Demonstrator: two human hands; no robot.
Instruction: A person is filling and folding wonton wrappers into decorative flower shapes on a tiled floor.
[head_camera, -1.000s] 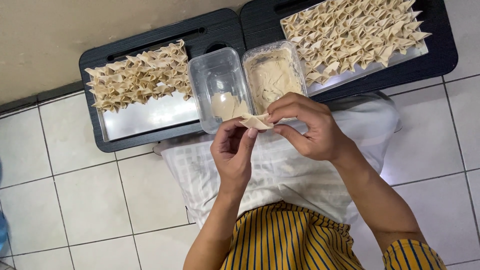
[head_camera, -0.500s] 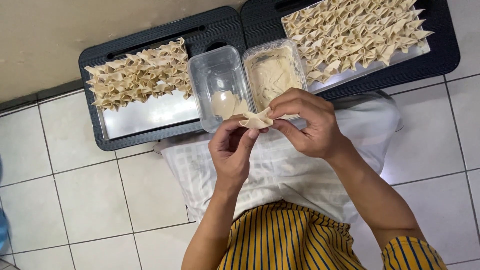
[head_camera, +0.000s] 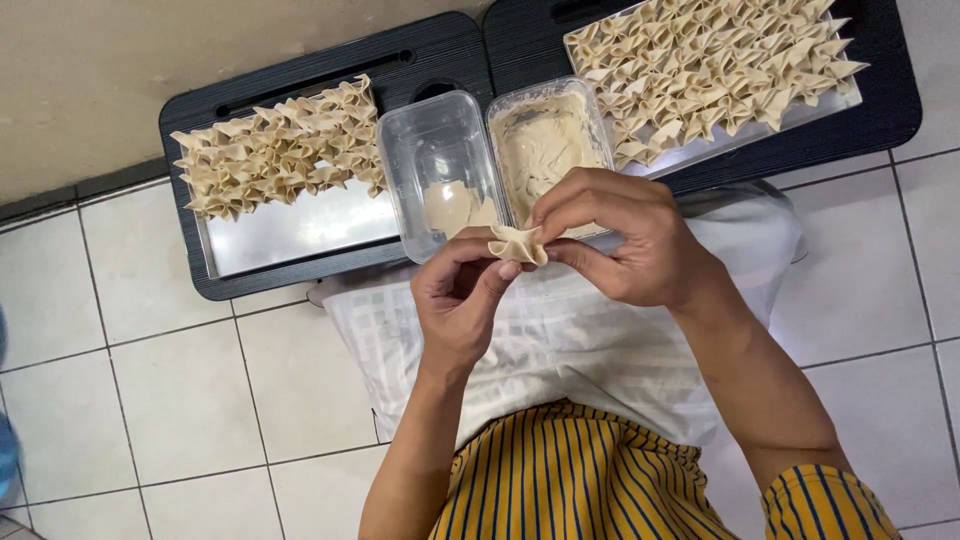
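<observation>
A small folded dumpling (head_camera: 518, 244) of pale dough is pinched between both my hands above a white cloth (head_camera: 570, 340) on my lap. My left hand (head_camera: 462, 300) holds it from below with thumb and fingertips. My right hand (head_camera: 625, 240) grips it from the right with its fingers curled over the top. Just beyond my hands stand two clear plastic tubs: the left tub (head_camera: 440, 170) has a few round wrappers at the bottom, the right tub (head_camera: 545, 145) holds pale filling paste.
Two black trays lie on the tiled floor by the wall. The left tray (head_camera: 300, 225) carries a metal sheet partly covered with folded dumplings (head_camera: 280, 150). The right tray (head_camera: 880, 110) is packed with several rows of them (head_camera: 720, 65). Yellow striped trousers (head_camera: 590, 480) cover my legs.
The flat wrapper has been gathered into a pleated dumpling. Both hands stay in the same place, fingers pinching closer together.
</observation>
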